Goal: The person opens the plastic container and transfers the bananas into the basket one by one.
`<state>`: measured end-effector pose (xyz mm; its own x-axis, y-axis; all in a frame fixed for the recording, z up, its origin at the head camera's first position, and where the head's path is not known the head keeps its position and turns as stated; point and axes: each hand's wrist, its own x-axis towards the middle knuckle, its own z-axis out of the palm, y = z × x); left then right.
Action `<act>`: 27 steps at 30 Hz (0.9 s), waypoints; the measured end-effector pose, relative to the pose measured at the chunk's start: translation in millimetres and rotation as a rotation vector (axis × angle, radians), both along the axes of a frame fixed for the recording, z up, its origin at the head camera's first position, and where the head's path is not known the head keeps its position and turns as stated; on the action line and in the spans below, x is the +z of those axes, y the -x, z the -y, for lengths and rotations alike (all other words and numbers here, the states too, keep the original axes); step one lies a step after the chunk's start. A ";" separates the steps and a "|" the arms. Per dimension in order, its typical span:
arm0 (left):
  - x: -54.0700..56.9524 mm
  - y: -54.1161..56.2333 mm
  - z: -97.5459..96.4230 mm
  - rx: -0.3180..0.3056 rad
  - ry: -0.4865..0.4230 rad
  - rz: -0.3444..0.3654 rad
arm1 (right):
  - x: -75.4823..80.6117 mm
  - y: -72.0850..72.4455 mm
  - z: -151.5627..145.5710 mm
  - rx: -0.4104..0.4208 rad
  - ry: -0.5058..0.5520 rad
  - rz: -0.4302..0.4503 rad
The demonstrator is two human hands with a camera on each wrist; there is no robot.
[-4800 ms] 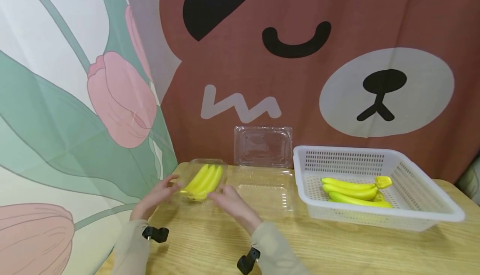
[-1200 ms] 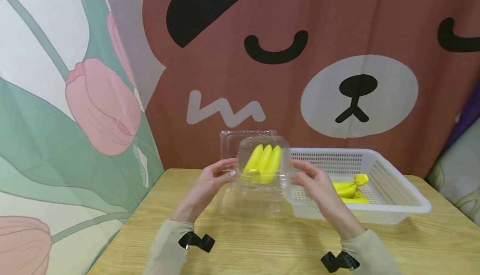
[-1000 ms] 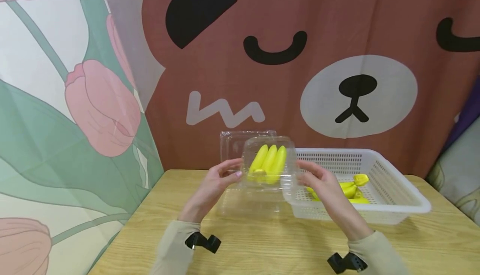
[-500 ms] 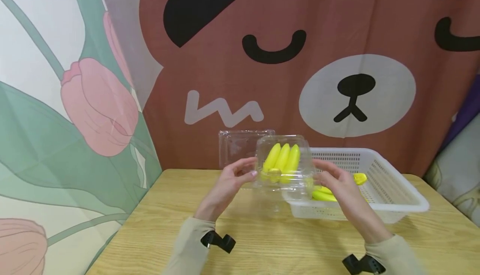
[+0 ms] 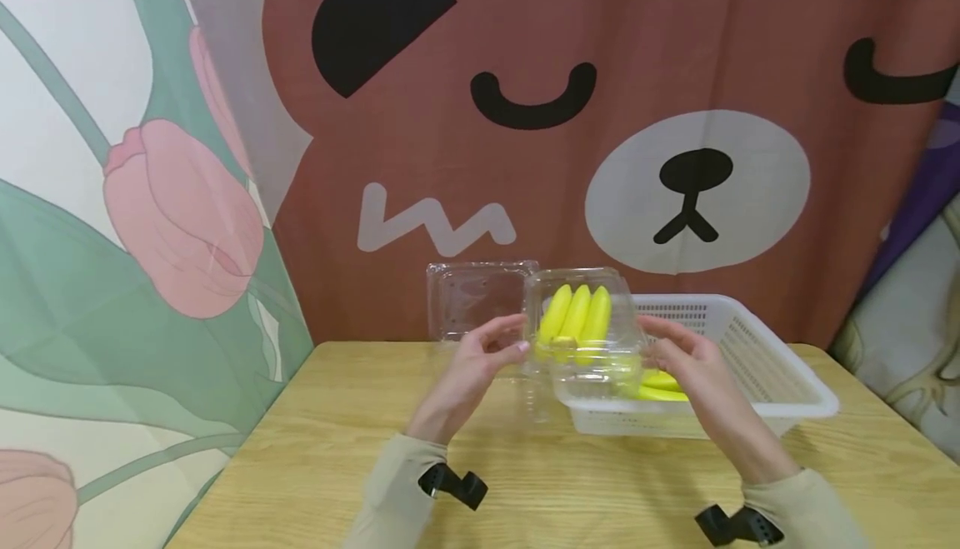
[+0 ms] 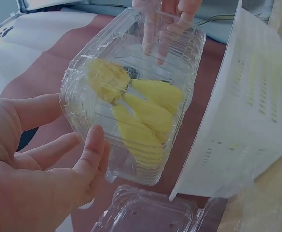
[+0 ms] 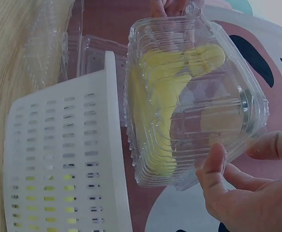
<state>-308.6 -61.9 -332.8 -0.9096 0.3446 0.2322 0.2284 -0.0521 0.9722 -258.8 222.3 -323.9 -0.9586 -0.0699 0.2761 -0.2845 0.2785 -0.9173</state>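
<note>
A clear plastic clamshell container (image 5: 596, 382), its lid down, is held up off the table with a bunch of yellow bananas (image 5: 576, 316) inside. My left hand (image 5: 472, 370) grips its left edge between thumb and fingers. On the opposite edge, my right hand (image 5: 697, 370) pinches it the same way. The left wrist view shows the banana bunch (image 6: 141, 113) through the ridged plastic. In the right wrist view the container (image 7: 199, 106) hangs tilted beside the white basket (image 7: 59, 140), overlapping the basket's left part in the head view.
More bananas (image 5: 660, 386) lie in the white perforated basket, whose rim (image 5: 795, 407) stands at the right of the wooden table (image 5: 337, 449). Behind the held container, another clear container stands with its lid (image 5: 480, 299) raised against the bear-print curtain (image 5: 540, 191).
From the table's left side, the container with the bananas has been lifted and carried right by both hands. During the last second it has shifted further right, over the basket's left part in view.
</note>
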 end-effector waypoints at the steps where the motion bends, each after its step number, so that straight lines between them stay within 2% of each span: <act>1: -0.3 -0.2 -1.7 0.003 -0.003 0.003 | -0.3 0.0 -1.4 -0.002 -0.001 0.003; 11: -4.1 -3.2 -12.8 -0.016 -0.006 0.024 | -4.1 -0.4 -14.2 -0.012 -0.008 0.019; 20: -3.4 -4.8 -11.9 0.001 -0.015 0.022 | -1.9 -1.2 -12.4 -0.014 -0.025 0.018; 27: -3.0 -7.8 -9.6 -0.017 -0.019 0.022 | -2.4 -3.2 -11.5 -0.016 -0.047 0.022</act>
<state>-300.7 -52.4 -335.9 -0.9084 0.3560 0.2193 0.2063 -0.0745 0.9756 -255.6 233.8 -326.3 -0.9654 -0.0670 0.2520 -0.2599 0.3253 -0.9092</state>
